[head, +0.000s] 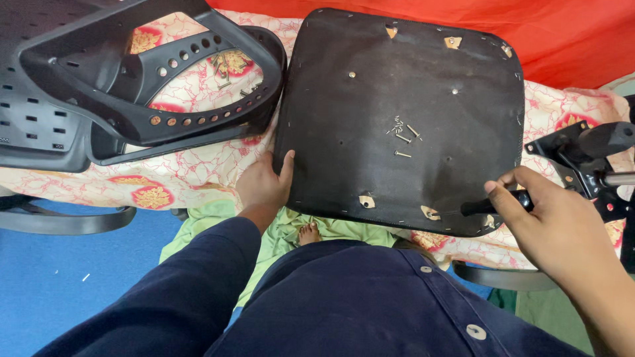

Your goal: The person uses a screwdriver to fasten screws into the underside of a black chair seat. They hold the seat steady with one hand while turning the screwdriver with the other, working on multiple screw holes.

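Observation:
A black upside-down chair seat pan (370, 99) lies on a patterned cloth in the head view. Several loose screws (402, 135) rest on its middle. My left hand (264, 182) presses on the seat's near left edge, thumb on top. My right hand (549, 221) grips the black lever handle (479, 207) of a black metal chair mechanism (582, 155), which sits just off the seat's right edge.
A black plastic chair back frame with armrest parts (132, 86) lies at the upper left on the red-and-cream cloth (192, 175). Red fabric (562, 33) is behind. A blue floor (66, 277) and a black curved chair arm (59, 221) are at the left. My bare foot (308, 233) shows below.

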